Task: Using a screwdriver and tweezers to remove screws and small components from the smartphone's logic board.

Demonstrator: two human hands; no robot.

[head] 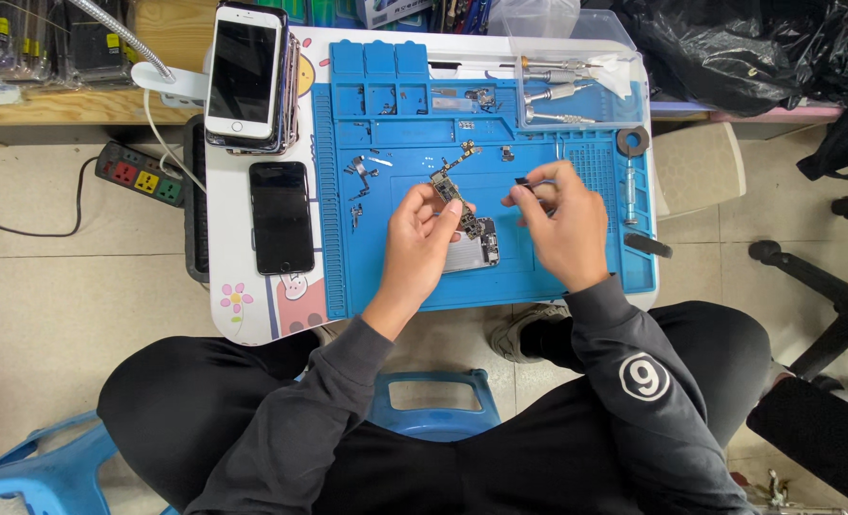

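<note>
While the black smartphone [281,216] lies face up at the left of the small white table [243,305], the logic board [446,191], a narrow dark strip studded with tiny chips, is raised above the blue repair mat [376,267]. Left hand [422,246] reaches in from below, wrist bent, fingers pinched around that board. Just right, the right hand [562,229] curls over, fingertips gripping a small dark part [523,182] close beside the board.
</note>
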